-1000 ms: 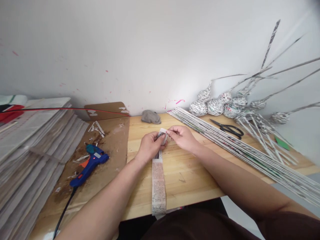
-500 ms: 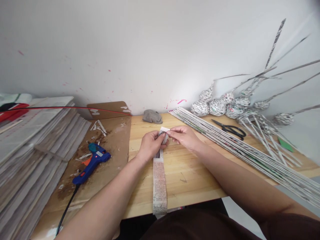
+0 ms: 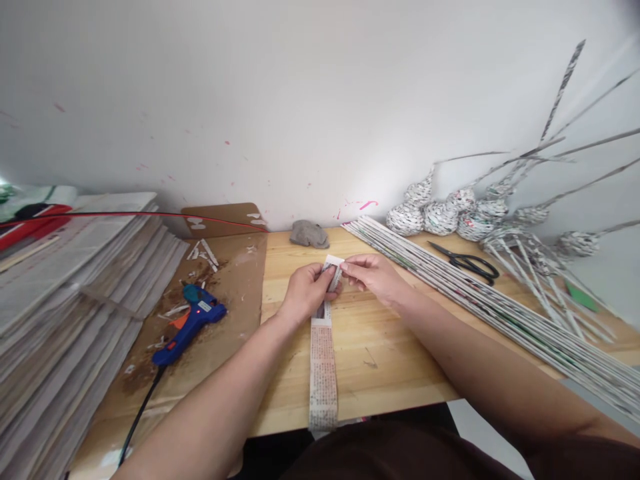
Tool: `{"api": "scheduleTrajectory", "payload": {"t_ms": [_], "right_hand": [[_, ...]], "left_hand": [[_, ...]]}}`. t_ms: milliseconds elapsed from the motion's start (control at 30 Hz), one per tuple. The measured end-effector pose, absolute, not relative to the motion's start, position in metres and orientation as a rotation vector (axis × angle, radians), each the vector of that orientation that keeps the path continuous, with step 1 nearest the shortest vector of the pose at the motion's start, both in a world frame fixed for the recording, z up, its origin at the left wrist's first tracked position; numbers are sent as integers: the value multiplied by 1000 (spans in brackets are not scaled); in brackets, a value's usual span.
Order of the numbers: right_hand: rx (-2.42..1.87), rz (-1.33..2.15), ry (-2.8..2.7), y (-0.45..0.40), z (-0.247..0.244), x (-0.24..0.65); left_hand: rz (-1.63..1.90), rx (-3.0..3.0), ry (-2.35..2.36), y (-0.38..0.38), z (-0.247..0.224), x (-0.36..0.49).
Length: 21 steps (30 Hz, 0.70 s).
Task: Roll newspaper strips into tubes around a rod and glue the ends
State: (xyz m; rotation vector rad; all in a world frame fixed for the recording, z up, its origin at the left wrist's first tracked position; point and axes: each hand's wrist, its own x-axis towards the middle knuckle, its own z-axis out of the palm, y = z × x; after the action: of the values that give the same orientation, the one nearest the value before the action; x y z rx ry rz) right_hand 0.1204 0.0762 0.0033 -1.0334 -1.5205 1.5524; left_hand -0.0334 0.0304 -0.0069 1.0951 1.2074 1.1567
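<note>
A long newspaper strip (image 3: 323,373) runs from my hands toward me, down to the table's near edge. My left hand (image 3: 311,287) is closed round its far part, thumb on top. At the upper right corner of the strip, the thumb and fingers of my right hand (image 3: 367,273) pinch its edge. The far end stands out pale above my left thumb. Beyond the hands lies a crumpled grey cloth (image 3: 309,234).
On cardboard (image 3: 240,307) at left lies a blue glue gun (image 3: 190,327) with a cord, beside stacked paper strips (image 3: 115,280). Rightward are rolled paper sticks (image 3: 450,293), black-handled scissors (image 3: 465,261) and several woven paper gourds (image 3: 405,219) by the wall.
The whole view has shifted slightly, so things appear a little further right. Both hands keep their hold on the strip with barely any change.
</note>
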Motion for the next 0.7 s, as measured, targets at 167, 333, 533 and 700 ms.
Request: {"api": "scheduleTrajectory", "payload": {"t_ms": [167,333,533,700], "right_hand": [[-1050,1554,-1493,77,1,119],[-1066,1554,-1434,78,-3,117],[-1082,1531,-1394,77,-3,115],[-1058,1442,-1440,77,-6,113]], "left_hand": [[1151,1080,1208,30,-7,-32],[1157,1096,1212,29,-9,-32],[1140,1132,1217,28,-8,-31],[1122,1107,1214,26,-5,-28]]}}
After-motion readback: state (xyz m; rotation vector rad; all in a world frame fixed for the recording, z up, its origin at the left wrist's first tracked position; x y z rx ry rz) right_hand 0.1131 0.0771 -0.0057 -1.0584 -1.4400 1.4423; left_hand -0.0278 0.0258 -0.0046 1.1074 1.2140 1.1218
